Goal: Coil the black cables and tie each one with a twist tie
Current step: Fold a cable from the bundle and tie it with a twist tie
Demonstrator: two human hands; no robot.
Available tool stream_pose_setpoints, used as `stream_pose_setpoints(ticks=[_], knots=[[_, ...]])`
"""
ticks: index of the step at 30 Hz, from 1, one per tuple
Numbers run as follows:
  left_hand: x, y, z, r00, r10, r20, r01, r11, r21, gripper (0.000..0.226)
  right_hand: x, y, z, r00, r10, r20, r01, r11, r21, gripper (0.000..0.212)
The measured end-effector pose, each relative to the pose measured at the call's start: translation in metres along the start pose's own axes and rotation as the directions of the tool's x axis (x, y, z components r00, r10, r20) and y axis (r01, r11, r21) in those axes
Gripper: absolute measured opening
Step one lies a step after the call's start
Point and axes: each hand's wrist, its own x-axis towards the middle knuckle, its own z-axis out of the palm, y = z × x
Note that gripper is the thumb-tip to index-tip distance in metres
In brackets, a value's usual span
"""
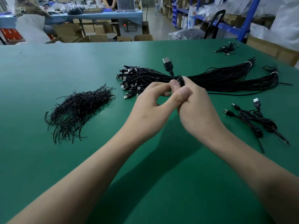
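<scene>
Head view: left hand (153, 104) and right hand (195, 109) both pinch a small tight coil of black cable (180, 80), its USB plug (167, 63) sticking up

Near-side green bench (48, 159) is lying open; twist ties (77, 110) are crowding left, cable bundle (210, 80) blocking behind, coiled cables (255, 120) sitting right.

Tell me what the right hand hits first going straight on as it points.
Probably the big bundle of black USB cables lying just beyond the right hand. Depth is unclear, so the hand might pass above it.
</scene>
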Motion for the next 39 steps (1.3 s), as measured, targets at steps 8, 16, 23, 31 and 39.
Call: stream_pose_setpoints(ticks=[8, 16, 23, 31, 39], knots=[[-0.004, -0.011, 0.011, 0.991, -0.131, -0.036, 0.100, 0.885, -0.454, 0.021, 0.001, 0.000, 0.000, 0.984, 0.053, 0.172, -0.008, 0.967, -0.255, 0.016], [-0.001, -0.013, 0.008, 0.987, -0.140, -0.081, 0.071, 0.824, -0.562, 0.019, 0.004, 0.000, -0.001, 0.929, 0.077, 0.362, -0.036, 0.992, -0.118, 0.030], [0.000, -0.010, 0.006, 0.970, -0.113, -0.215, -0.014, 0.858, -0.513, 0.014, 0.010, -0.002, -0.009, 0.856, 0.111, 0.505, -0.263, 0.934, 0.240, 0.020], [0.001, -0.010, 0.000, 0.968, -0.088, -0.236, -0.053, 0.844, -0.533, 0.011, 0.010, 0.002, -0.015, 0.844, 0.003, 0.537, -0.244, 0.893, 0.378, 0.026], [0.004, -0.011, -0.002, 0.959, -0.088, -0.269, -0.072, 0.843, -0.533, 0.011, 0.004, 0.010, 0.004, 0.938, -0.038, 0.343, -0.029, 0.982, 0.188, 0.036]])
